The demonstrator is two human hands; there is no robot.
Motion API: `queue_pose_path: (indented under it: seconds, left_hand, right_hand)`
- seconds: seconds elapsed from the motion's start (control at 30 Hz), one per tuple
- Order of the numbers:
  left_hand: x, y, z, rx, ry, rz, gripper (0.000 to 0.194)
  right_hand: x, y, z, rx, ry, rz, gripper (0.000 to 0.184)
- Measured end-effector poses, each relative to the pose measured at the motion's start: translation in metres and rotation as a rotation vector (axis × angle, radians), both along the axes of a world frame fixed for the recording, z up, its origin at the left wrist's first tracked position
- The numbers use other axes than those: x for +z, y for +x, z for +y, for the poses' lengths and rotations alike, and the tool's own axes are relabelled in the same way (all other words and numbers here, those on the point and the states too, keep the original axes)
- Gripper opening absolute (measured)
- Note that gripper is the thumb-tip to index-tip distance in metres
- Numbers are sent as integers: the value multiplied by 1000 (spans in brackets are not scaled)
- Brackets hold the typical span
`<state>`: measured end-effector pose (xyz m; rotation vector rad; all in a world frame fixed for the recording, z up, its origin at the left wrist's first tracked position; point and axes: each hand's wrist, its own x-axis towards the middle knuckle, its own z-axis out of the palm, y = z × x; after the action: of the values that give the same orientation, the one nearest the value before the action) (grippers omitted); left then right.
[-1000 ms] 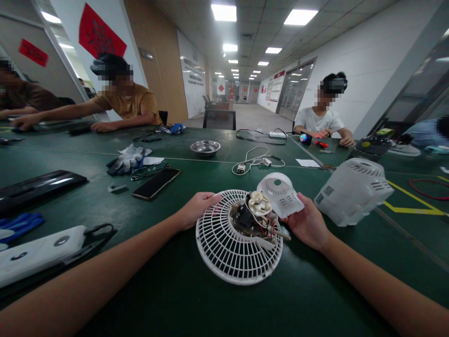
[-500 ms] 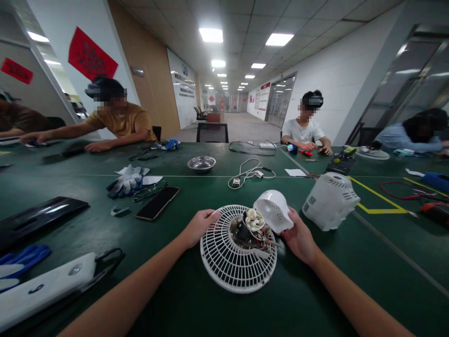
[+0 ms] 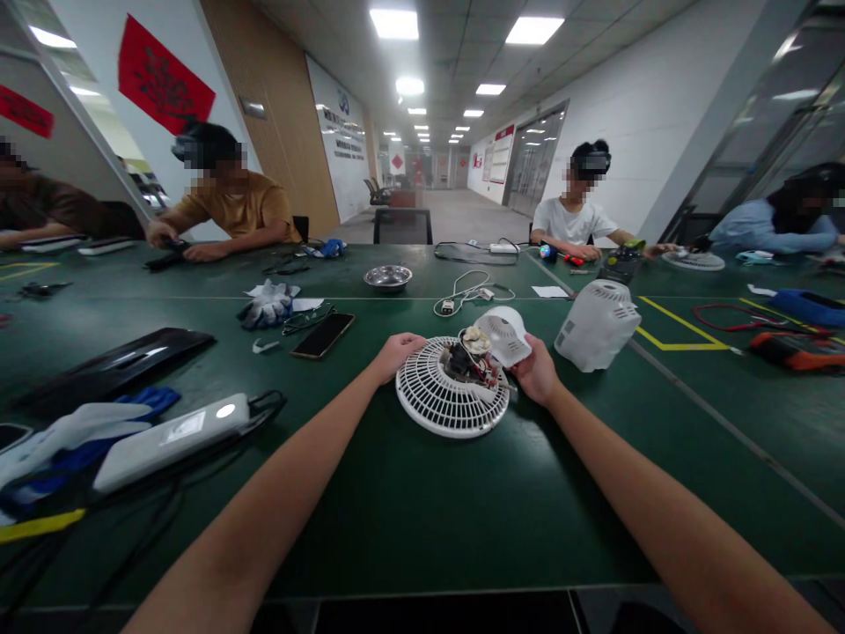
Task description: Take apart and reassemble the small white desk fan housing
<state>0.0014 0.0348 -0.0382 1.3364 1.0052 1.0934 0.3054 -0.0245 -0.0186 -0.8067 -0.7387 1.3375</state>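
Note:
A round white fan grille [image 3: 429, 401] lies on the green table with an exposed motor and wiring [image 3: 472, 359] at its centre. My left hand [image 3: 398, 355] is closed on the grille's upper left rim. In my right hand [image 3: 538, 374] is a white plastic motor cover [image 3: 505, 335], tilted beside the motor at the grille's upper right. Whether the cover touches the motor, I cannot tell. To the right of that hand stands a white plastic housing [image 3: 598, 326] with vent slots.
On the left are a phone [image 3: 323, 335], gloves [image 3: 268, 304], a black panel [image 3: 125, 365] and a white device [image 3: 175, 440]. A metal bowl [image 3: 388, 278] and a white cable [image 3: 468, 295] lie beyond the grille. Several people sit around the table; an orange-and-black tool [image 3: 796, 350] lies right.
The camera view has shifted, so the table's near edge now shows. Both hands keep their hold on the grille and cover. Across the table, the co-workers' arms have moved.

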Motion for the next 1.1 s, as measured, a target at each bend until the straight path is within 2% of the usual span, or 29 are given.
queue_pose_path:
  seconds: [0.17,0.33,0.47,0.7,0.77,0.87,0.93,0.97,1.03,1.1]
  left_hand:
    - [5,4,-12,98,66,-15,40]
    - [10,2,-29,117,92,13,35]
    - [10,-2,-31,116,108,114,32]
    - [13,-10,-31,144,230,346,26]
    - [19,-10,-36,156,294,489,24]
    - [32,-3,-48,248,531,633,21]
    - [41,5,-58,200,655,628,26]
    - [44,10,-63,129,683,630,28]
    - [48,16,-72,-4,678,662,33]
    - [49,19,-78,-46,662,690,36]
  right_hand:
    - [0,-7,1,-49,21,23,25]
    - [3,-6,-9,-55,38,16,29]
    - [4,-5,-17,2,17,-25,33]
    - [8,-7,-21,58,31,-103,32]
    - [12,-8,-22,36,70,-127,32]
    - [19,-9,-25,-47,166,-162,33]
    - [25,-11,-30,-89,246,-208,37]
    - [28,-12,-32,-96,286,-238,38]
    - [34,-15,-40,-98,370,-313,42]
    - [40,-20,-49,-72,447,-430,50]
